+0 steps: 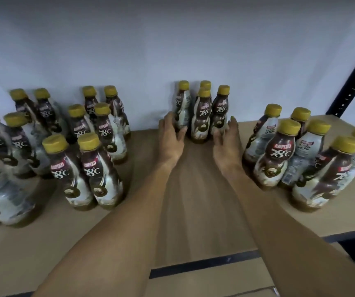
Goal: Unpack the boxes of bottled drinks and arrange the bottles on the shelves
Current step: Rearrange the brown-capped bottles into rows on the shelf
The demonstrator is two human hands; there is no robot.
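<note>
Brown-and-white drink bottles with yellow caps stand upright on a brown shelf board (pixel 193 189). A small cluster of several bottles (pixel 203 116) is at the back middle, against the white wall. My left hand (pixel 172 136) lies against the cluster's leftmost bottle (pixel 184 103), thumb up beside it and fingers at its base. My right hand (pixel 228 140) has spread fingers touching the base of the rightmost bottle (pixel 220 108). Neither hand is wrapped round a bottle.
A large group of bottles (pixel 99 163) fills the left of the shelf and another group (pixel 279 155) stands at the right. A black perforated upright (pixel 352 76) rises at the far right. Brown cardboard (pixel 193 286) shows below the shelf's dark front edge.
</note>
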